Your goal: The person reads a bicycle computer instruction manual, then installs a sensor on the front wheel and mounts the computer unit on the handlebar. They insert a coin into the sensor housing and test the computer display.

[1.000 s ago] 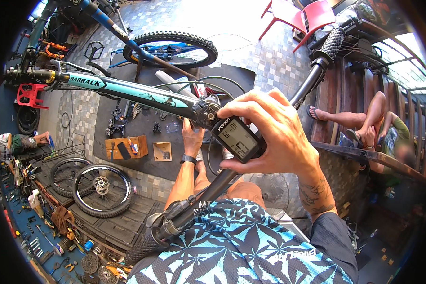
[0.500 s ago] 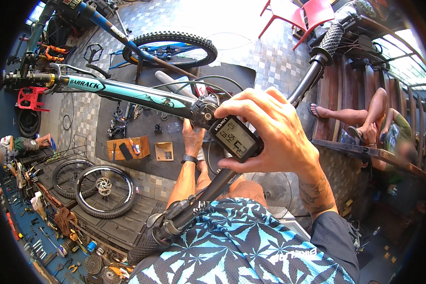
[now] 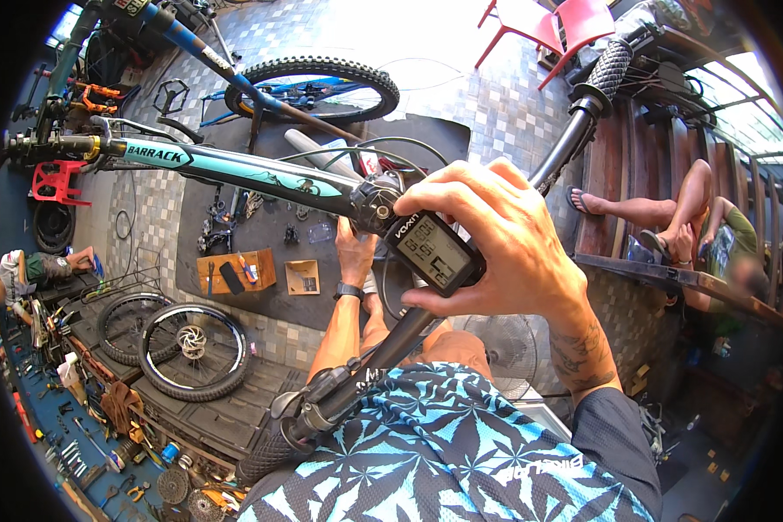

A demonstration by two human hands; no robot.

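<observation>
A cycle computer (image 3: 430,253) with a grey digital screen sits by the stem (image 3: 379,209) of a teal and black bicycle frame (image 3: 235,172). My right hand (image 3: 496,239) is closed around it, the thumb at its lower edge and the fingers along its upper edge. Below the stem, my left hand (image 3: 354,261) reaches up with curled fingers, a watch on its wrist. Its fingertips are partly hidden behind the bicycle, so what they grip does not show. The handlebar (image 3: 391,341) runs diagonally beneath the computer, with a textured black grip (image 3: 607,71) at its far end.
Two wheels (image 3: 193,351) lie at the left near many hand tools (image 3: 74,452). A wooden box (image 3: 235,271) and loose parts lie on a dark mat. A person (image 3: 731,230) sits on a wooden bench at right; another person (image 3: 39,274) is at far left. Red chairs (image 3: 539,30) stand beyond.
The digits on the computer's screen have changed. Both hands and the bicycle stay almost where they were.
</observation>
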